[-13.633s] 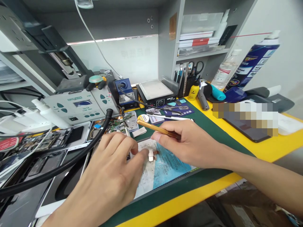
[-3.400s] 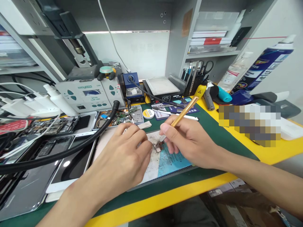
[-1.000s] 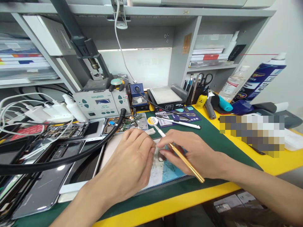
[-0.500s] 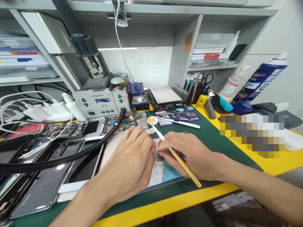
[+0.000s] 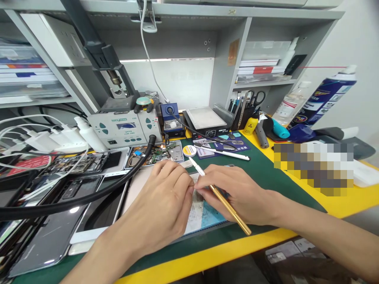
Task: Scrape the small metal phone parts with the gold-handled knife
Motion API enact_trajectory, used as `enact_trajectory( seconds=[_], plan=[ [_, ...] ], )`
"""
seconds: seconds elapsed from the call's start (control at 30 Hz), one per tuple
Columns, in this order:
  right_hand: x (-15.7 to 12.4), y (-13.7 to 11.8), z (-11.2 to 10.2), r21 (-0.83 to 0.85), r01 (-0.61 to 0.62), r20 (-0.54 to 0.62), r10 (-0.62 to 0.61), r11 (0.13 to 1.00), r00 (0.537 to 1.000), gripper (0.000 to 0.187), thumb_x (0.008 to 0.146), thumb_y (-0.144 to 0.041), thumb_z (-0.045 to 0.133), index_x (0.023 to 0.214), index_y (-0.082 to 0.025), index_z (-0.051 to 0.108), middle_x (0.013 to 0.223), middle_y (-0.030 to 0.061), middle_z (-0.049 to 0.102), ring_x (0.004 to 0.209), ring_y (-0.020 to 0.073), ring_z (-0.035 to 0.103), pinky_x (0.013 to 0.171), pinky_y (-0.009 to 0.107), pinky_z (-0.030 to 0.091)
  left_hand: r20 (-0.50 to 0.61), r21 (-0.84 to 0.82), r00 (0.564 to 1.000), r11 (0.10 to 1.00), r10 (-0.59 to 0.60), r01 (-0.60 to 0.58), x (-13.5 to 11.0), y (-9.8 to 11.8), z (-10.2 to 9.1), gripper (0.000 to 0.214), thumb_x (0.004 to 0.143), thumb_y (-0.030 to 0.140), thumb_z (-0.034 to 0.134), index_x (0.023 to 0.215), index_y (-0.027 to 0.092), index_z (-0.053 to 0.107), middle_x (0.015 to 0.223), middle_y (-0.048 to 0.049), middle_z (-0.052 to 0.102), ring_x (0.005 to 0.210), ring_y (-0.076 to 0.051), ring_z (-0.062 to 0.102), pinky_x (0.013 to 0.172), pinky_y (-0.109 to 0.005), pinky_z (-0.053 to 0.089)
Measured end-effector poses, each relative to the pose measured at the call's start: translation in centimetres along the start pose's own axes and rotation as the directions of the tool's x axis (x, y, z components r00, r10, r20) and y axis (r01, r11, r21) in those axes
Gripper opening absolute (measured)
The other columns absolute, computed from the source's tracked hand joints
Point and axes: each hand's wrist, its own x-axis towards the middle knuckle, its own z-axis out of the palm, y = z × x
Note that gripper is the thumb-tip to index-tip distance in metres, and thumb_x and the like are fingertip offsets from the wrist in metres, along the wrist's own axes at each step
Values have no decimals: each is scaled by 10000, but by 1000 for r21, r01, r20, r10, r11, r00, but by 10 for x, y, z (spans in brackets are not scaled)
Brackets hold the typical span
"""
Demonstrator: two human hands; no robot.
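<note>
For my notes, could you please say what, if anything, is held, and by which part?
Right hand: gold tool, near its white front. Left hand: cannot tell.

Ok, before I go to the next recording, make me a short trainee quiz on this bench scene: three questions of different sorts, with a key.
1. Multiple choice: what does the right hand hold?
A) a pair of scissors
B) a gold-handled tool
C) a spray can

2. True or false: the pale, narrow end of that tool points back toward the person wearing the camera.

3. Fill in the blank: as the camera sees it, the yellow bottle is to the ____ of the silver-topped box.

Key:
1. B
2. False; it points away, toward the back of the bench.
3. right
</note>
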Motion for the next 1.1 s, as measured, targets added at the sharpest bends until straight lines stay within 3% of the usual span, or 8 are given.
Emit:
enact_trajectory(
  seconds=[0.93,1.1],
  plan=[
    [-2,2,-2,-15,-14,-3,14,1000,1000,153,928,-73,569,1046,-154,620,862,50,656,769,152,592,647,264,458,-144,47,986,996,79,-73,0,-6,4,81,950,128,520,942,156,595,929,-63,630,938,-218,531,1012,-496,413],
    [0,3,-3,-1,-13,-56,13,1000,998,146,908,-48,583,1016,-136,626,861,60,669,752,145,589,664,257,468,-212,-10,976,999,39,-42,-2,-11,-6,234,909,96,558,1134,152,592,1105,-90,630,1100,-248,533,1022,-493,428]
  ],
)
